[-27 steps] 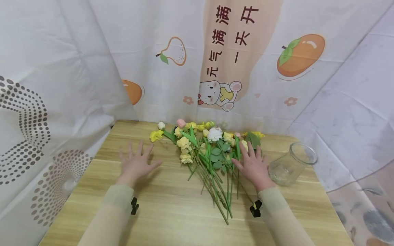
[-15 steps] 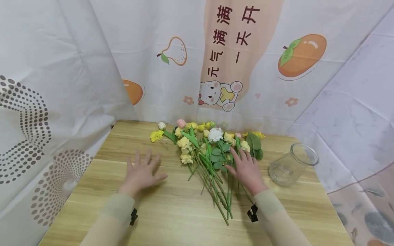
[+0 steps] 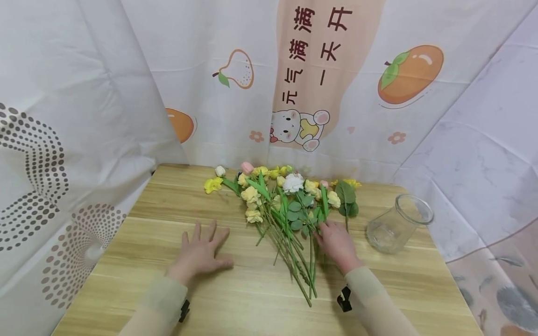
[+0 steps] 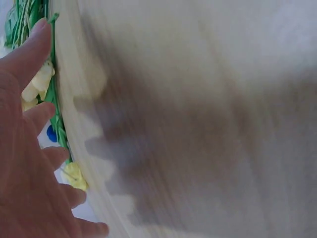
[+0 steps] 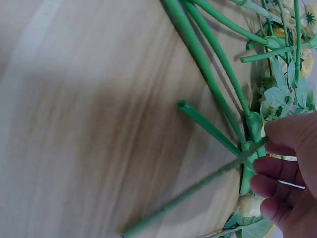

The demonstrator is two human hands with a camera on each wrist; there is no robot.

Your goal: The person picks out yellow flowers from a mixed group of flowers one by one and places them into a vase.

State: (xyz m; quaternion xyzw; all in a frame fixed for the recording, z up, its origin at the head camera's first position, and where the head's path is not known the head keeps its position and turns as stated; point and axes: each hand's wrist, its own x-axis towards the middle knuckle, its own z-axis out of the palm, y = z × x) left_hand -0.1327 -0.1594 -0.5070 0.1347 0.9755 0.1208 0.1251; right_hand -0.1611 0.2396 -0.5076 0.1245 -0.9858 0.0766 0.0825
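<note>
The right hand [image 3: 337,243] pinches a green stem [image 5: 198,184] at the right side of the flower pile [image 3: 295,216], adjacent stems [image 5: 203,54] crowding it, while the left hand [image 3: 199,254] is spread over the wooden surface [image 3: 239,303] and a glass jar [image 3: 388,231] stands near the right hand.

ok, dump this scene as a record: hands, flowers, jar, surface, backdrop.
left_hand: left hand fingers spread over the tabletop, holds nothing
right_hand: right hand pinches a green stem
flowers: flowers in a loose pile, yellow, white, pink; stems toward the person
jar: glass jar right of the flowers, no flowers inside
surface: wood-grain
backdrop: printed curtain
</note>
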